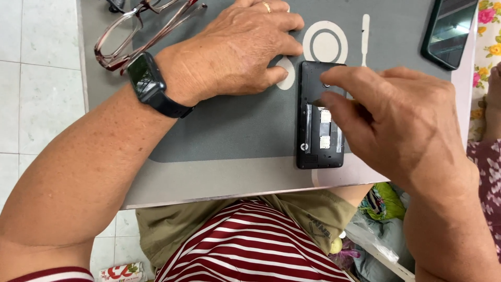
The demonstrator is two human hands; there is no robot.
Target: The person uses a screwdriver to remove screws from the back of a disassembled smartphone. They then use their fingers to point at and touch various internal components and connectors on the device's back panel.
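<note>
Phone (319,141) near table edge (219,196)

Grey counter (209,183) with a darker grey mat (235,130) over most of it. On the mat: an opened black phone (319,151), back cover off, lying flat near the front edge. Red-framed glasses (141,28) at the far left. A second dark phone (449,31) sits at the far right corner.
</note>
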